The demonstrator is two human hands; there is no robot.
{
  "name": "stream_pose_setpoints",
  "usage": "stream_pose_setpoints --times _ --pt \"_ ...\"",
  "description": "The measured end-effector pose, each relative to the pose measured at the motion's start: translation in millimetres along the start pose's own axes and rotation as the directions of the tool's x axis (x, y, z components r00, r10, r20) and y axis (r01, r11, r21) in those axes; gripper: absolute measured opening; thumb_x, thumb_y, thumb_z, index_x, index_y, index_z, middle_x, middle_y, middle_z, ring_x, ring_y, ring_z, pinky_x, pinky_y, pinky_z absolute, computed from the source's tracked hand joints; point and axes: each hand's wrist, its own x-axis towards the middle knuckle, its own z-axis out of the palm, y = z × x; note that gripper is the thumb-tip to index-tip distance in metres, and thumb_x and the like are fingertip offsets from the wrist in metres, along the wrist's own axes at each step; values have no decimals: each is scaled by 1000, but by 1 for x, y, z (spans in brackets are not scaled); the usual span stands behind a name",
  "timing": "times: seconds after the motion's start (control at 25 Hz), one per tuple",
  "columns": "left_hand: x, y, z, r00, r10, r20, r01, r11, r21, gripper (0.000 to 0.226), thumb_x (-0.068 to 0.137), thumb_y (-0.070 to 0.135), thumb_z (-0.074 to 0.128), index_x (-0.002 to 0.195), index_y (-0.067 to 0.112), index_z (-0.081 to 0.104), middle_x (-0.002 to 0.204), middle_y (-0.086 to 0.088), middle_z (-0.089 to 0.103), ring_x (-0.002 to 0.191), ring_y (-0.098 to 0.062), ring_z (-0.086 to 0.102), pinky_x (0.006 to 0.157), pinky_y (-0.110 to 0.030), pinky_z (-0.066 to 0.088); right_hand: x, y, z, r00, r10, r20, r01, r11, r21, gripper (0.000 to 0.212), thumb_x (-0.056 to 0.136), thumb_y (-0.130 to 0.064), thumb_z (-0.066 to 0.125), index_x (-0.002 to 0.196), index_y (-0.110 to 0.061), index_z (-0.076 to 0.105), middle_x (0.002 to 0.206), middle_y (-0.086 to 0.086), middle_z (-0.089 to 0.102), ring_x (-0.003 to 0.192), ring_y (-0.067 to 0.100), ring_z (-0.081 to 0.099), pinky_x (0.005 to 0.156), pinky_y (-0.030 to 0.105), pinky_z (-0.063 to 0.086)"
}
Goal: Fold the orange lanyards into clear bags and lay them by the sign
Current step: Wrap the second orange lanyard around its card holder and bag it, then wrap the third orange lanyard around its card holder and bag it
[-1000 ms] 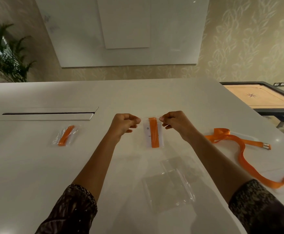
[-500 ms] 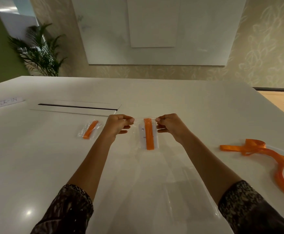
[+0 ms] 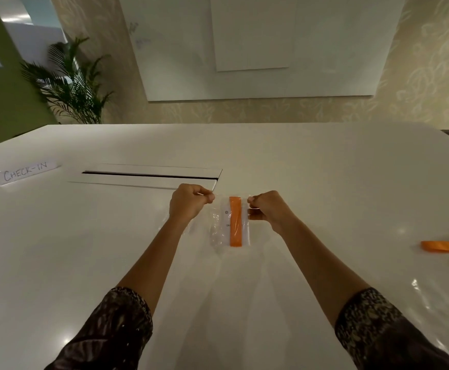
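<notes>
Patterned sleeves (image 3: 116,324) cover both forearms above the white worktop (image 3: 84,249). The left hand (image 3: 188,206) and right hand (image 3: 268,209), fingers curled, each pinch a top corner of one clear bag (image 3: 219,231), held between them just above the worktop. A folded orange lanyard (image 3: 236,225) stands upright inside the bag. A loose orange lanyard (image 3: 447,247) lies at the right edge. Farther back: a cable slot (image 3: 151,174), and to its left the "CHECK-IN" sign (image 3: 27,172), well apart from the bag.
</notes>
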Motion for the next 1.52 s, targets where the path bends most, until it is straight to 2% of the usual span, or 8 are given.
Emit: stream_pose_setpoints --times 0.2,0.28,0.48,0.72,1.0,1.24,1.4,1.52 --pt "29 -27 -5 999 39 5 -39 991 124 16 82 34 71 92 21 76 94 1 73 95 -19 64 91 -40 50 19 7 32 997 35 -75 -34 999 21 9 90 -1 58 82 2 62 76 11 60 59 20 61 58 30 58" --pt "40 -36 0 1000 29 7 -30 986 167 17 82 36 71 91 23 75 99 2 72 105 -21 59 95 -41 45 27 12 39 991 28 -132 -30 999 -13 11 89 -2 60 79 1 62 75 11 62 60 20 62 58 31 59" --pt "60 -47 16 998 66 -1 -64 966 249 17 82 40 70 93 27 74 110 1 67 115 -24 44 83 -34 28 39 24 47 965 -64 -253 13 980 -198 12 87 -4 59 85 4 68 71 11 66 56 18 63 60 31 60" --pt "70 -58 29 997 73 29 -79 943 323 16 82 41 70 91 28 73 113 -1 66 114 -26 45 82 -35 29 43 32 49 956 -79 -282 -9 955 -298 14 85 -4 57 82 1 70 65 9 65 50 18 58 50 27 52" --pt "61 -53 38 990 138 -7 -127 932 339 17 87 32 65 102 24 71 115 -1 66 115 -23 47 86 -37 33 38 33 43 962 -87 -259 5 954 -301 18 86 1 53 86 1 71 72 12 67 52 19 61 48 27 55" --pt "28 -24 61 974 222 42 -225 934 278 28 89 35 62 114 23 67 118 -3 66 118 -22 49 93 -35 37 21 30 16 946 -200 -256 77 903 -423 23 81 1 49 89 5 70 87 21 70 68 27 66 69 45 60" --pt "-3 7 87 945 291 146 -319 921 226 35 89 38 62 119 21 66 125 0 64 125 -20 48 100 -38 35 3 27 -18 917 -303 -260 114 824 -555 22 87 -11 52 96 -10 72 99 4 70 82 18 62 68 29 51" --pt "-27 36 112 916 329 232 -373 910 183 40 90 38 62 124 19 63 131 -4 60 130 -23 45 106 -41 36 -13 27 -53 903 -327 -278 104 795 -597 23 88 -12 51 100 -12 71 102 2 70 88 19 64 72 28 50"
